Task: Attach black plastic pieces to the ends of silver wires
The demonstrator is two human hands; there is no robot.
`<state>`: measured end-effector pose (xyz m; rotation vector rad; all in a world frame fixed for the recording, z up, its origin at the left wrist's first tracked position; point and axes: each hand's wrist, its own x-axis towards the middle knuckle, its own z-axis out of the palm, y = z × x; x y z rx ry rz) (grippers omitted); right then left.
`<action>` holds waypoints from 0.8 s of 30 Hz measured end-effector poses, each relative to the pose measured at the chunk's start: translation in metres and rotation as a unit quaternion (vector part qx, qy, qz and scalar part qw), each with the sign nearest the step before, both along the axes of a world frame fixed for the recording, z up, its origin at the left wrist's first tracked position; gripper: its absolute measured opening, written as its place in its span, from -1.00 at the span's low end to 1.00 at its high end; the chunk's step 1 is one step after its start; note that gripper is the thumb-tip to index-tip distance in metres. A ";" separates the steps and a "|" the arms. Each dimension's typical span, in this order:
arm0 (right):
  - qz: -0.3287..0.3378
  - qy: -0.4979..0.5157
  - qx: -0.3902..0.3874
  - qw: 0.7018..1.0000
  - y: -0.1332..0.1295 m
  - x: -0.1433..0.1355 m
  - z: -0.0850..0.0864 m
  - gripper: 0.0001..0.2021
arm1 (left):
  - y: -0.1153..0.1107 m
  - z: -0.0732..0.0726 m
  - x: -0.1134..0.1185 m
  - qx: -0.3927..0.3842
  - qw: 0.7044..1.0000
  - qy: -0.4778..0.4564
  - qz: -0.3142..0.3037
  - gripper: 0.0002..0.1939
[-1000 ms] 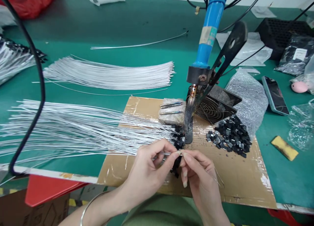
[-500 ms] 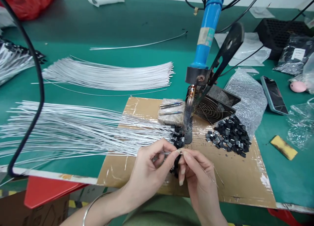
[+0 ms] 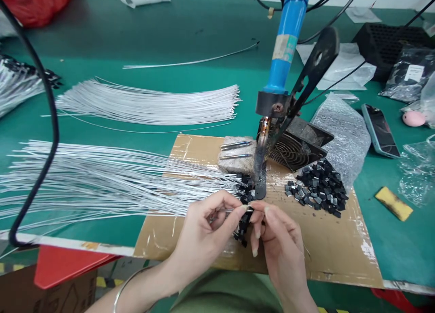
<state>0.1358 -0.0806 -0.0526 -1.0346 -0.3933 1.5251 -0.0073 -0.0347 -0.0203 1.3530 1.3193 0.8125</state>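
My left hand (image 3: 212, 233) is closed, thumb and forefinger pinching a thin white wire (image 3: 228, 210) near its end. A small dark piece (image 3: 250, 208) shows at the fingertips, too small to make out fully. Meeting it from the right is my right hand (image 3: 280, 240), its forefinger at the piece and its thumb slightly back. A thin wire (image 3: 307, 252) sticks out behind the right hand; its grip is mostly hidden. Just above both hands, a blue-handled soldering iron (image 3: 263, 154) points down in a black stand (image 3: 314, 64). Black-tipped white wires (image 3: 190, 186) lie beside the left hand.
Cardboard (image 3: 333, 245) covers the work spot. On it are a pile of black connector housings (image 3: 321, 186), a small fan (image 3: 295, 150) and a pad (image 3: 234, 166) with metal tips. Another white wire bundle (image 3: 152, 102), a phone (image 3: 380, 132) and a yellow sponge (image 3: 394, 203) lie around.
My right thumb has drawn back to the right from the pinch, and the right hand has turned slightly. The thin wire trailing from it shows less. My left hand has barely moved.
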 end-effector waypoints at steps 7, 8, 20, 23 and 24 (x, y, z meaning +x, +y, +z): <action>-0.036 -0.102 -0.001 0.994 0.000 -0.008 0.001 -0.82 | 0.001 0.001 -0.001 0.027 1.000 0.013 -0.003 -0.80; -0.038 -0.101 -0.002 0.994 0.001 -0.009 0.001 -0.82 | 0.000 0.002 -0.002 0.031 0.999 0.017 -0.004 -0.79; 0.005 -0.055 -0.009 0.998 -0.002 -0.004 0.001 -0.87 | -0.005 -0.001 -0.001 0.033 0.999 0.010 -0.010 -0.79; 0.012 -0.046 -0.004 0.999 -0.002 -0.002 -0.001 -0.87 | -0.006 -0.001 -0.001 0.050 0.998 0.022 -0.015 -0.79; 0.015 -0.043 -0.005 0.999 -0.002 -0.002 -0.002 -0.86 | -0.006 -0.002 -0.001 0.053 0.998 0.024 -0.017 -0.79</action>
